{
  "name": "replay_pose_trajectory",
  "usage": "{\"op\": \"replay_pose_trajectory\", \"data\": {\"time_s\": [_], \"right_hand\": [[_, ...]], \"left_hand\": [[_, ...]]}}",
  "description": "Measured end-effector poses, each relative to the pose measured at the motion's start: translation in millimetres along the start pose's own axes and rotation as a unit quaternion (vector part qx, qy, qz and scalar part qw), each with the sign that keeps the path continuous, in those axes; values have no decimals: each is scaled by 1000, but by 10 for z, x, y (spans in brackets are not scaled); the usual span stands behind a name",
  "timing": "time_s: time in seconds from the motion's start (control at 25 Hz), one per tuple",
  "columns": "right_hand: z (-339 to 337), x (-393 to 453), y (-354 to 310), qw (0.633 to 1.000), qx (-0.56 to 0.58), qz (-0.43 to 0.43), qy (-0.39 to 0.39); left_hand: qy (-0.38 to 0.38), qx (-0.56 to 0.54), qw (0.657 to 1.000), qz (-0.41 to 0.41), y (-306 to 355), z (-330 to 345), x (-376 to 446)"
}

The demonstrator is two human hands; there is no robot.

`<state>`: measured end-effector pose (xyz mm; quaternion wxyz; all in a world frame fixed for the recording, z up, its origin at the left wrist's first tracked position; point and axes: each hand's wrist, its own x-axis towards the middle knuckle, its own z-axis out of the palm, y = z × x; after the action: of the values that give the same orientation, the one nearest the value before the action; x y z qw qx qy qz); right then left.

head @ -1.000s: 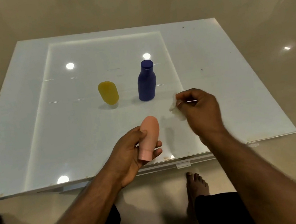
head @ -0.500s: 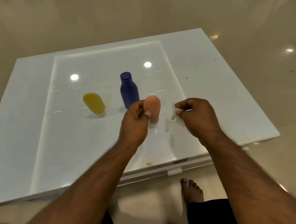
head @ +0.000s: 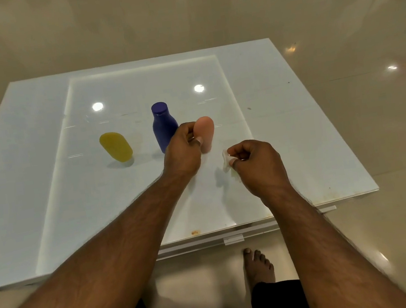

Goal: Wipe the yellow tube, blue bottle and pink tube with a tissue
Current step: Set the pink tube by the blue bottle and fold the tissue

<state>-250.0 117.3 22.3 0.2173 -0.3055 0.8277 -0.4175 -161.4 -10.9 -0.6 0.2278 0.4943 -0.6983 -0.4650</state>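
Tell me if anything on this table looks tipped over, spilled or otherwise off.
Nothing is spilled or knocked over. The yellow tube looks tilted in this wide-angle view, while the blue bottle stands upright. The left hand holds the pink tube upright. A small orange stain marks the table near its front edge.

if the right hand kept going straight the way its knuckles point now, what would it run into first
Probably the pink tube, which the left hand holds just ahead and left of the right hand with its tissue. Depth is unclear from one view, so it could pass in front.
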Motion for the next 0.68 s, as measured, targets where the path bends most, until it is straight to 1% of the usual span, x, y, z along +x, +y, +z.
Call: {"op": "replay_pose_trajectory", "data": {"time_s": [0.16, 0.24, 0.28, 0.32, 0.4, 0.44, 0.48, 0.52, 0.6, 0.68], "right_hand": [[7, -23, -24, 1000, -13, -2, -7], [7, -37, -48, 1000, -13, -1, -9], [8, -46, -66, 1000, -12, -2, -7], [16, -60, -90, 1000, -11, -4, -4], [47, -99, -149, 1000, -4, -6, -18], [65, -124, -181, 999, 7, -4, -35], [79, -142, -207, 998, 25, 3, -55], [84, -153, -220, 996, 49, 14, -72], [65, -156, -235, 988, 97, 48, -111], [52, -174, -248, 971, 130, 77, -184]], "left_hand": [[-3, 9, 1000, -28, -50, -48, -40], [27, -17, 999, -40, -120, -68, -213], [30, -46, 997, -46, -135, -70, -364], [9, -80, 995, -57, -134, -69, -517], [-80, -161, 979, -94, -109, -83, -754], [-112, -199, 967, -109, -96, -112, -819], [-120, -227, 959, -120, -83, -155, -843], [-112, -241, 955, -131, -66, -215, -846], [-103, -242, 952, -154, -67, -342, -846], [-126, -249, 947, -159, -97, -448, -876]]}}
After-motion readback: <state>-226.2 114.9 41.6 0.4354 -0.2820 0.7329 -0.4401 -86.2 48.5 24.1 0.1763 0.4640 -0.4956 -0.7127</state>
